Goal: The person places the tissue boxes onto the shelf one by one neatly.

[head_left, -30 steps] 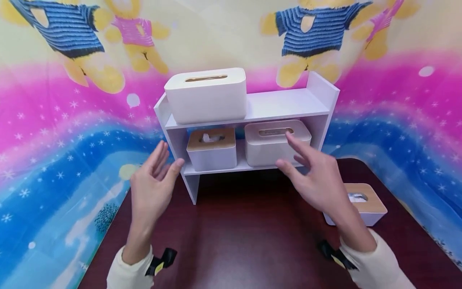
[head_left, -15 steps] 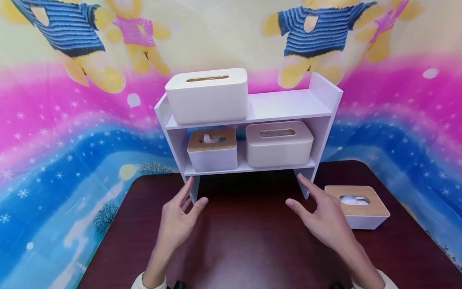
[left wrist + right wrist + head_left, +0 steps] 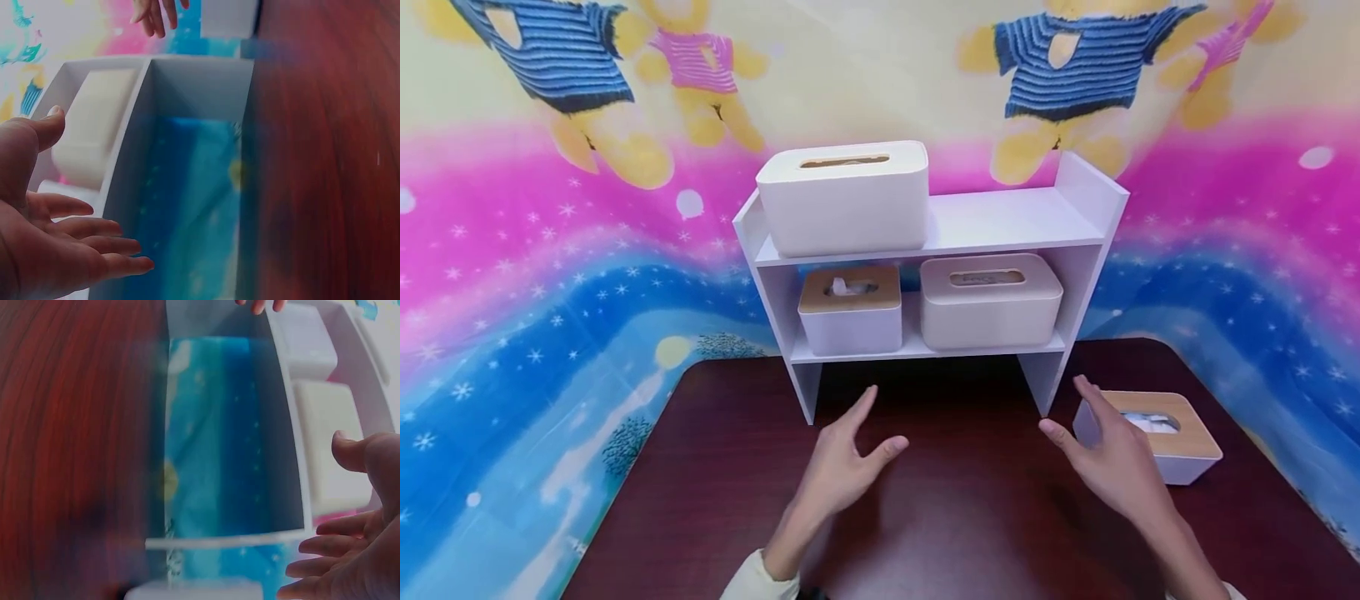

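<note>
My left hand [image 3: 838, 467] hovers over the table in front of the shelf, fingers extended, thumb spread, holding nothing. My right hand [image 3: 1116, 458] is likewise spread and bare, overlapping the wood-lidded tissue box [image 3: 1191, 429] at the table's right in the head view. A white two-tier shelf [image 3: 1015, 218] stands at the back. On its top tier, to the left, sits a large white tissue box [image 3: 846, 208]. The lower tier bears a smaller wood-topped tissue box [image 3: 850, 329] on the left and a cream tissue box [image 3: 992, 323] on the right.
The dark red-brown table [image 3: 955, 508] runs beneath both hands and under the shelf's lower tier. Behind and along both sides hangs a printed cloth [image 3: 550, 358] with bears and snowflakes. The shelf's side panels [image 3: 1090, 196] rise above the top tier.
Both hands have come down from shelf height to low over the table, the left one also moving right. The head view has shifted slightly. All the tissue boxes stay in their places.
</note>
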{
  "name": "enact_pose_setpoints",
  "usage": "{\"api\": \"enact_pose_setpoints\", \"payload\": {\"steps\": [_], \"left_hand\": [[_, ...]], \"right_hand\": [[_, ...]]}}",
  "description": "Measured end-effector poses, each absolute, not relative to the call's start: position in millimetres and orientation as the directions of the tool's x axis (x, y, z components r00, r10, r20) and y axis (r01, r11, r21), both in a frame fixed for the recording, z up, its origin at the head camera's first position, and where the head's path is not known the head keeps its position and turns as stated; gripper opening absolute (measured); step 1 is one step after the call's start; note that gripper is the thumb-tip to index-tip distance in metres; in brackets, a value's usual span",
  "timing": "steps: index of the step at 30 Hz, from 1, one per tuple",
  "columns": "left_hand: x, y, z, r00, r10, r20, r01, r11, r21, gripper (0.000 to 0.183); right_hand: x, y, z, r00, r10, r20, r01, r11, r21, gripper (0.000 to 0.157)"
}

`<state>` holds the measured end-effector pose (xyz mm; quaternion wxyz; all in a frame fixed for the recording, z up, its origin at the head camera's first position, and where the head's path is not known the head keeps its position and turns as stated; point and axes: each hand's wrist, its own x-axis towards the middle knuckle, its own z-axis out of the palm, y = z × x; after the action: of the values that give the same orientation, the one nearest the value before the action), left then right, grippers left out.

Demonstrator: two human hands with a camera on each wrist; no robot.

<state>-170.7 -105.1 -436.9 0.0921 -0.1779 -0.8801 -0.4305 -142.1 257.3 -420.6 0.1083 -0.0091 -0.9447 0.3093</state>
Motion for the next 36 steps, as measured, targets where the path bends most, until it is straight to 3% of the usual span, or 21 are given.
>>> {"api": "enact_pose_setpoints", "payload": {"steps": [14, 21, 29, 36], "left_hand": [[-181.6, -39.8, -445.9, -0.89, 0.373, 0.262, 0.425, 0.47, 0.774, 0.093], [-183.6, -10.8, -452.8, -0.89, 0.394, 0.229, 0.41, 0.475, 0.778, 0.096], [-182.3, 20.8, -460.2, -0.891, 0.405, 0.206, 0.402, 0.491, 0.773, 0.097], [-184.4, 49.4, -467.2, -0.892, 0.405, 0.201, 0.392, 0.471, 0.79, 0.098]], "right_hand": [[-132.2, 327.3, -438.0, -0.932, 0.23, 0.281, 0.042, 0.837, -0.546, 0.095], [-126.8, 357.6, -440.8, -0.934, 0.299, 0.196, 0.157, 0.835, -0.527, 0.099], [-123.5, 377.9, -455.5, -0.923, 0.329, 0.201, 0.192, 0.845, -0.499, 0.103], [-125.6, 393.0, -464.7, -0.916, 0.393, 0.074, 0.316, 0.825, -0.468, 0.11]]}}
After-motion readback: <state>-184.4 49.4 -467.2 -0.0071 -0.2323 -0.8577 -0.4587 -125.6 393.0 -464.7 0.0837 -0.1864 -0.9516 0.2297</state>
